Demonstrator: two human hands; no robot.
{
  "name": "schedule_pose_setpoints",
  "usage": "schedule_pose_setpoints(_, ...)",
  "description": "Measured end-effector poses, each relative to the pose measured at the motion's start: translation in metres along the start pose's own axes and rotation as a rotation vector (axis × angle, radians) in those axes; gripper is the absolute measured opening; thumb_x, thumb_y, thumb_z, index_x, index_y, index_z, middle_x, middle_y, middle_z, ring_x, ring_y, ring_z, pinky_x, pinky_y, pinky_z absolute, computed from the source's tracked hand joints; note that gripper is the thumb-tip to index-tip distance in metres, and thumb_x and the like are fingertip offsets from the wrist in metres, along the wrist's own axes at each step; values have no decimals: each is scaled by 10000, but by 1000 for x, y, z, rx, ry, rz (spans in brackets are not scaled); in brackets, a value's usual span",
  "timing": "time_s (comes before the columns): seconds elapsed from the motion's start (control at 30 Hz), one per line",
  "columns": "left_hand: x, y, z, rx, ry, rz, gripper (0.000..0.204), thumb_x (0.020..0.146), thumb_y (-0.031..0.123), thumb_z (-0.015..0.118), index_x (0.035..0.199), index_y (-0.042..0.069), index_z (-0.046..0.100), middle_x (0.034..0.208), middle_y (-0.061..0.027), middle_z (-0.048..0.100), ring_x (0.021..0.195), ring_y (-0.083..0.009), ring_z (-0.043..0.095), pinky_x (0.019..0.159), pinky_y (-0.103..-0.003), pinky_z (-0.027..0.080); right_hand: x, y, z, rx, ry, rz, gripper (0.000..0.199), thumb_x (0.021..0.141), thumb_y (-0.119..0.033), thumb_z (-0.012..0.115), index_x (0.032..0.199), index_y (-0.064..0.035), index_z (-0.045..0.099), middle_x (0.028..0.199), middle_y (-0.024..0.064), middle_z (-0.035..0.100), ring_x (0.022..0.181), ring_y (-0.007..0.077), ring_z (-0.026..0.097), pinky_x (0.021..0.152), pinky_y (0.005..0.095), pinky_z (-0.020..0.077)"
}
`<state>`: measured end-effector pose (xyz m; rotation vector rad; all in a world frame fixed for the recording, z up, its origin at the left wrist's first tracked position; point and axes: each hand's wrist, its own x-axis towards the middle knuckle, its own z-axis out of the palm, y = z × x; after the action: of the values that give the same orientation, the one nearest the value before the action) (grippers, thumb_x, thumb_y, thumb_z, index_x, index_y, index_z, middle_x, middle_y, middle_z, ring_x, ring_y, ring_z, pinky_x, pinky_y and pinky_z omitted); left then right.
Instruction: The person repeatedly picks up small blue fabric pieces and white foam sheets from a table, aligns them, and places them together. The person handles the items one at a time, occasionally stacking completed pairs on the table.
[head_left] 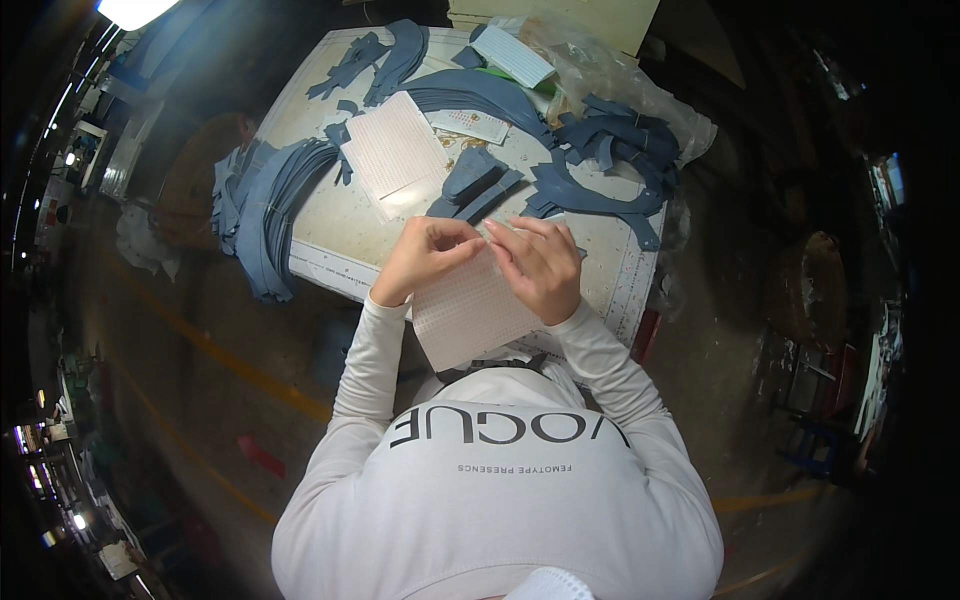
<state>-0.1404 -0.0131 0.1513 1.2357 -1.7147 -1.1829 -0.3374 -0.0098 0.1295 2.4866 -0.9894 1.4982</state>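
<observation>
Person seen from above, both hands working at the near edge of a pale worktop [340, 235]. Left hand [425, 258] & right hand [540, 265] are meeting fingertip to fingertip, both pinching the far edge of a white dotted sheet [465, 315]. Sheet is running lengthwise from the fingers back toward the person's chest, overhanging the near edge, w/ both hands equally close. A second dotted sheet [395, 150] is lying mid-worktop; blue fabric strips [265, 205] are draping over the left edge

Matt paper sticker sheet [468, 312], soft blue cloth pieces [268, 205], smooth worn tabletop [345, 225]
</observation>
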Motion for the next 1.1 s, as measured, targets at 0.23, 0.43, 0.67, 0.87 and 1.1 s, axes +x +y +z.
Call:
schedule_pose_setpoints(0.23, 10, -44, -21, -37, 201, 30, 171, 862, 158, 664, 872, -5, 715, 713, 8, 646, 656, -47, 555, 614, -211, 462, -1, 4, 2, 386, 161, 441, 498, 731, 7, 702, 1204, -88, 579, 851, 8, 668, 829, 178, 589, 748, 304, 490)
schedule_pose_setpoints(0.43, 48, -141, -107, -177, 899, -228, 239, 908, 181, 636, 1005, -28, 700, 916, -24, 680, 822, -73, 578, 742, -214, 450, -21, 40, -22, 328, 201, 609, 328, 791, -10, 683, 1110, -77, 639, 855, 14, 672, 791, 142, 612, 715, 272, 489)
schedule_pose_setpoints(0.67, 64, -172, -88, 693, 1087, -34, 340, 819, 86, 630, 1154, 29, 634, 1043, -175, 658, 953, -334, 617, 893, -404, 466, -90, 95, -52, 274, 4, 921, 109, 826, -81, 695, 932, -55, 688, 863, 30, 696, 774, 122, 661, 662, 263, 517)
schedule_pose_setpoints(0.87, 69, -111, 62, 409, 411, 446, 268, 812, 41, 629, 1078, 61, 651, 1086, -128, 632, 1003, -299, 610, 855, -352, 485, -147, 120, -20, 206, -129, 988, 102, 787, -114, 737, 803, -36, 672, 831, 51, 652, 703, 164, 656, 625, 278, 528)
schedule_pose_setpoints(1.1, 64, -121, 149, 366, 76, 409, 218, 784, 66, 683, 1000, 74, 662, 1058, -108, 615, 978, -321, 593, 839, -388, 490, -157, 115, -1, -125, -250, 754, 64, 754, -146, 724, 764, -96, 687, 847, 53, 604, 887, 243, 578, 758, 345, 489)
